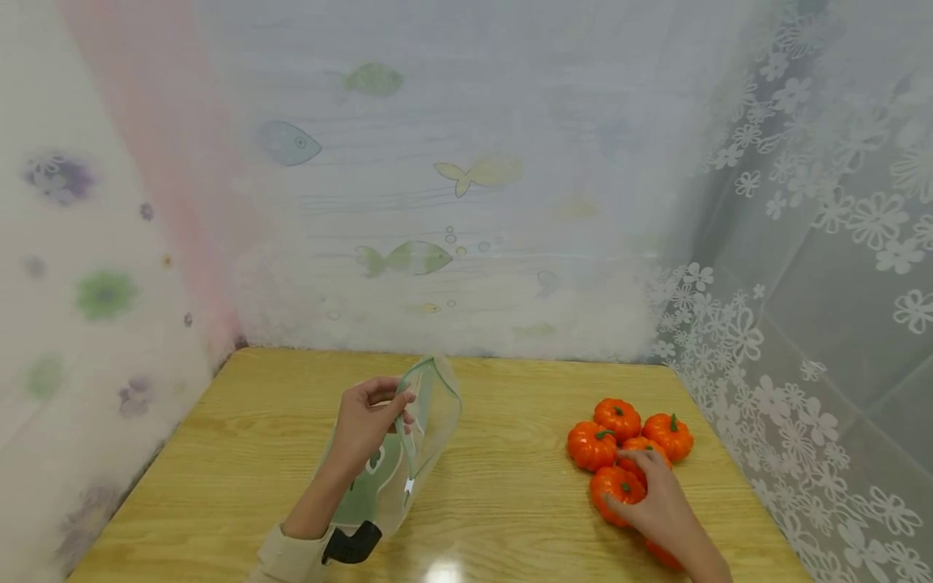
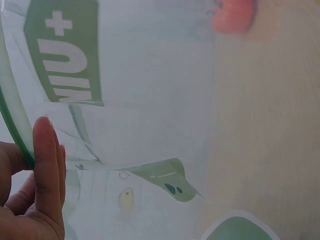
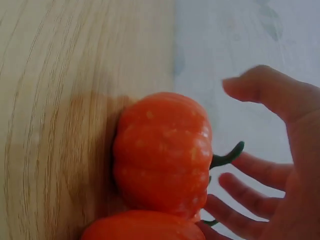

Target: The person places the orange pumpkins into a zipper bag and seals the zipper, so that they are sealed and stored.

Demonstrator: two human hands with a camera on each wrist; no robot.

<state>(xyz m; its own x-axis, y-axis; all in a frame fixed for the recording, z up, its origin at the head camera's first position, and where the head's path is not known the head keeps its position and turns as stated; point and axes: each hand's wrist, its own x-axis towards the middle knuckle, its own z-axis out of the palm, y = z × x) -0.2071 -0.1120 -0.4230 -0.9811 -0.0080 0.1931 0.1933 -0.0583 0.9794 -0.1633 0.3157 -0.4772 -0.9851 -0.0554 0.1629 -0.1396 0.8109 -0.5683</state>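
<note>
My left hand (image 1: 364,425) pinches the rim of a clear zip bag (image 1: 440,417) with green edging and green printed figures. The bag's mouth gapes toward the right, and its lower part leans over the table. In the left wrist view a white-lettered green label (image 2: 62,55) shows on the clear film. On the right, my right hand (image 1: 666,506) hovers over a cluster of small orange pumpkins, thumb and fingers spread around the nearer pumpkin (image 1: 615,488). The right wrist view shows fingertips close beside the green stem of one pumpkin (image 3: 162,152), with nothing gripped.
Several more pumpkins sit close together, among them a left one (image 1: 589,447), a back one (image 1: 617,417) and a right one (image 1: 669,439). Another (image 1: 663,555) is partly hidden under my right wrist. Patterned curtains (image 1: 466,202) border the wooden table (image 1: 510,461).
</note>
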